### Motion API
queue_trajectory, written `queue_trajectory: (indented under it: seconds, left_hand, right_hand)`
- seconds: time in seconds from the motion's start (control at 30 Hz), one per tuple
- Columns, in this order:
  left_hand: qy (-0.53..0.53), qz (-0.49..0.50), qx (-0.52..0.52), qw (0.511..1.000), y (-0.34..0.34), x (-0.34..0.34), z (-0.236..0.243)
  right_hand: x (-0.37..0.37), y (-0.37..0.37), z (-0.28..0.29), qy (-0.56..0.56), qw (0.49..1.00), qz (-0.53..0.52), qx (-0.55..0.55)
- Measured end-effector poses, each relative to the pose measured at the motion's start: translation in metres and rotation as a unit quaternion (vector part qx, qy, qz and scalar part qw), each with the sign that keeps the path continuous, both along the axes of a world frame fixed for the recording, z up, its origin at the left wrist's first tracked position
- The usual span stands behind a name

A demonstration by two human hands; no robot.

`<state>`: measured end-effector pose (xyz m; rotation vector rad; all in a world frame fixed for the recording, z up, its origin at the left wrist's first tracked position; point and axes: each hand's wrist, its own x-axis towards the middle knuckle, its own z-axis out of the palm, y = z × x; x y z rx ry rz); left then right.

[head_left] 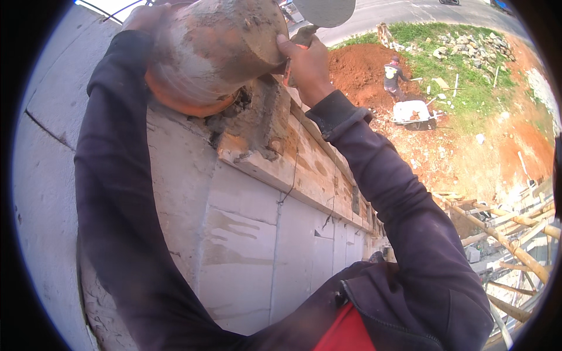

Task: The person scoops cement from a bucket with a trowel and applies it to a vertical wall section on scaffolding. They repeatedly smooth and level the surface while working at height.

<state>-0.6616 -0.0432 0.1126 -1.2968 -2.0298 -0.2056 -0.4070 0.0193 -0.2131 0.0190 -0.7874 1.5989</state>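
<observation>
My left hand [146,17] grips the upper left of a tilted orange bucket [211,52] coated in grey mortar. My right hand [307,67] is closed on the orange handle of a trowel [325,11], its rounded grey blade raised beyond the bucket, and that hand lies against the bucket's right side. Below the bucket, wet mortar [252,117] sits in and over timber formwork [275,169] along the top of a pale block wall [234,234]. Whatever is inside the bucket is hidden.
Far below at right, another person [392,79] stands by red soil [357,70] and a white wheelbarrow [410,111], near grass and rubble [468,50]. Bamboo scaffolding [509,240] fills the lower right. A road [404,11] runs along the top. A pale panel surface [47,175] is at left.
</observation>
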Motion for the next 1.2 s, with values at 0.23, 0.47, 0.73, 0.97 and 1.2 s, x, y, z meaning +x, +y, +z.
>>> queue_trajectory:
  seconds: [0.23, 0.47, 0.73, 0.97, 1.2]
  left_hand:
    - [0.091, 0.017, -0.017, 0.996, -0.011, 0.037, -0.021]
    - [0.317, -0.017, -0.134, 0.939, -0.023, 0.034, -0.014]
    - [0.346, -0.072, -0.113, 0.929, -0.021, 0.065, -0.024]
    - [0.006, 0.092, 0.004, 0.996, -0.016, 0.126, -0.044]
    - [0.202, 0.058, -0.107, 0.972, -0.029, 0.096, -0.040]
  right_hand:
    - [0.004, -0.004, -0.002, -0.001, 0.998, 0.050, -0.028]
    - [0.004, -0.008, -0.007, -0.004, 0.998, 0.056, -0.043]
    - [-0.004, -0.011, -0.021, -0.023, 0.998, 0.028, -0.052]
    - [0.001, -0.007, -0.027, -0.009, 0.997, 0.059, -0.048]
    - [-0.005, -0.004, -0.003, 0.009, 0.997, 0.040, -0.061]
